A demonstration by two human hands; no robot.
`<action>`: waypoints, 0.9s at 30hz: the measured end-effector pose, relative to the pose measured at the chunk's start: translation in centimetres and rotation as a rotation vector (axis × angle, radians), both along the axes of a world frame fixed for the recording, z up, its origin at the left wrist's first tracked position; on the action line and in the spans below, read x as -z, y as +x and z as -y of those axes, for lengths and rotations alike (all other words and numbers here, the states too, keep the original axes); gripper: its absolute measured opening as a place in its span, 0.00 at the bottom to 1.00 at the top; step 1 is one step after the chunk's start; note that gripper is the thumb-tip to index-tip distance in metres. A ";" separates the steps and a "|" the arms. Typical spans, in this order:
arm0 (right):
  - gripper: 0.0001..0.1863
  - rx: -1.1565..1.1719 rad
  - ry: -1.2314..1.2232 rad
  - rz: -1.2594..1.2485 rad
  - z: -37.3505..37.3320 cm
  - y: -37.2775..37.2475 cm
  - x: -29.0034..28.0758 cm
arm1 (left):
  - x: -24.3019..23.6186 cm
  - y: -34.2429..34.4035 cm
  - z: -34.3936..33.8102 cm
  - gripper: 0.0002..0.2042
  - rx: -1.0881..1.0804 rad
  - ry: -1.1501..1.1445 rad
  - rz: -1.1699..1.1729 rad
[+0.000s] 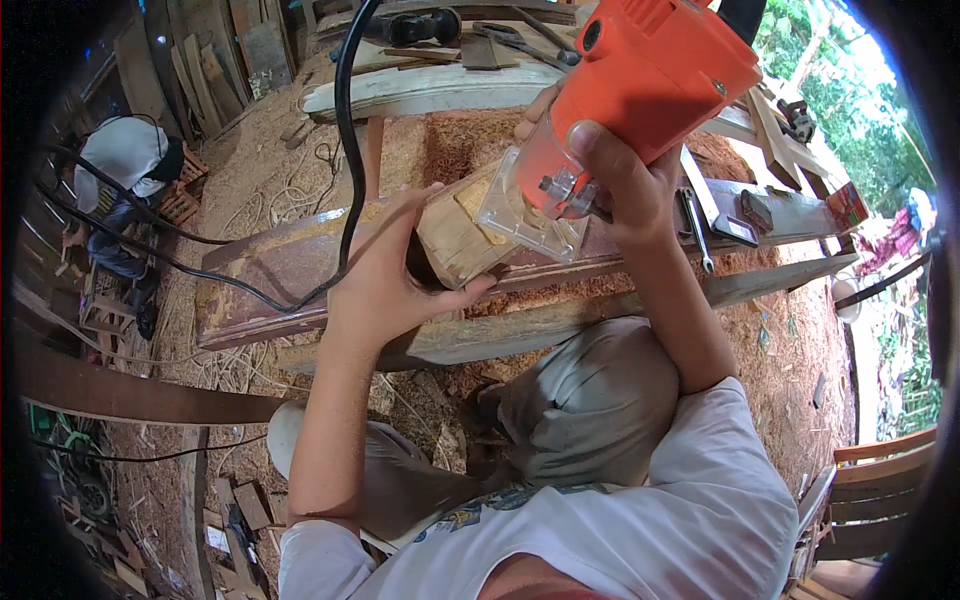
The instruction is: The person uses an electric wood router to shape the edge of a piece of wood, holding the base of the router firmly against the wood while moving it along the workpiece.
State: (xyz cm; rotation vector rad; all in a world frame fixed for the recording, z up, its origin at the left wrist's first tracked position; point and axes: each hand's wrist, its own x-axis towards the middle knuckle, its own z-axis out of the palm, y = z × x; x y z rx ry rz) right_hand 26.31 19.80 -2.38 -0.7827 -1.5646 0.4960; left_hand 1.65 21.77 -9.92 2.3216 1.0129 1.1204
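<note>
An orange trim router point(650, 75) with a clear plastic base point(560, 238) rests tilted on a wooden block point(450, 240). My right hand point(635, 185) is wrapped around the router's lower body, its thumb on the near side. At the block's left end, my left hand point(375, 265) grips it, thumb along the near edge and fingers at the far side. A shallow recess shows in the block's top, partly under the base. The router bit cannot be made out. Beneath the block lies a reddish-brown plank point(270, 265).
A black cable point(345, 150) hangs left of the router. A wrench point(697, 232) and a try square point(712, 205) lie on the plank's right part. Pliers point(510, 42) and a dark power tool point(415, 28) sit at the back. Another person point(120, 160) bends over at far left. Sawdust covers the ground.
</note>
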 end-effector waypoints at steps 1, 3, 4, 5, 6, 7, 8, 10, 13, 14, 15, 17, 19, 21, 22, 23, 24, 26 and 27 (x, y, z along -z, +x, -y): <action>0.25 0.000 0.000 0.000 -0.2 -0.2 0.0 | -0.1 0.0 0.0 0.48 0.015 0.028 -0.001; 0.10 -0.068 0.139 -0.158 -0.6 -0.8 0.2 | 0.0 0.0 0.1 0.48 0.007 0.021 -0.002; 0.10 -0.066 0.139 -0.157 -0.6 -0.7 0.3 | 0.0 0.0 0.1 0.47 -0.003 0.015 -0.002; 0.10 -0.072 0.137 -0.153 -0.7 -0.7 0.3 | -0.1 0.1 0.1 0.47 -0.002 0.014 -0.002; 0.09 -0.077 0.135 -0.149 -0.7 -0.7 0.4 | -0.4 0.1 0.2 0.47 0.009 0.008 -0.009; 0.09 -0.076 0.134 -0.149 -0.6 -0.5 0.3 | -0.6 0.2 0.2 0.47 0.020 0.001 -0.016; 0.16 -0.050 0.076 -0.064 -0.3 -0.2 0.1 | -0.6 0.1 0.1 0.47 0.019 0.001 -0.017; 0.24 -0.026 0.018 0.019 -0.1 -0.2 -0.1 | -0.4 0.0 0.0 0.46 0.027 0.037 -0.002; 0.24 -0.002 0.007 0.001 0.1 -0.1 -0.1 | -0.4 0.1 0.1 0.46 0.028 0.033 -0.007; 0.24 0.014 -0.001 0.018 0.1 0.0 -0.2 | -0.4 0.1 0.1 0.46 0.029 0.033 -0.006; 0.24 0.029 -0.008 0.035 0.2 0.1 -0.2 | -0.3 0.1 0.0 0.46 0.034 0.023 0.005; 0.16 -0.002 0.066 -0.065 -0.6 -0.4 0.1 | -0.2 0.1 0.0 0.46 0.042 0.013 0.017; 0.10 -0.031 0.141 -0.164 -0.7 -0.8 0.1 | -0.3 0.2 -0.1 0.47 0.046 0.021 0.007; 0.10 0.017 0.121 -0.200 -0.2 -1.3 -0.2 | -0.2 0.0 -0.1 0.47 0.053 0.021 0.009; 0.10 0.015 0.121 -0.200 -0.3 -1.4 -0.2 | -0.1 -0.1 -0.1 0.47 0.062 0.020 0.012; 0.10 0.016 0.125 -0.198 -0.3 -1.4 -0.2 | -0.1 -0.1 -0.1 0.47 0.063 0.023 0.013; 0.09 0.017 0.129 -0.196 -0.3 -1.3 -0.2 | -0.1 -0.1 -0.1 0.46 0.055 0.019 0.006; 0.10 0.012 0.136 -0.190 -0.7 -1.3 -0.3 | -0.2 0.0 0.0 0.46 0.048 0.014 0.000; 0.11 0.007 0.141 -0.186 -0.8 -1.3 -0.3 | -0.4 0.1 0.0 0.45 0.062 0.004 0.007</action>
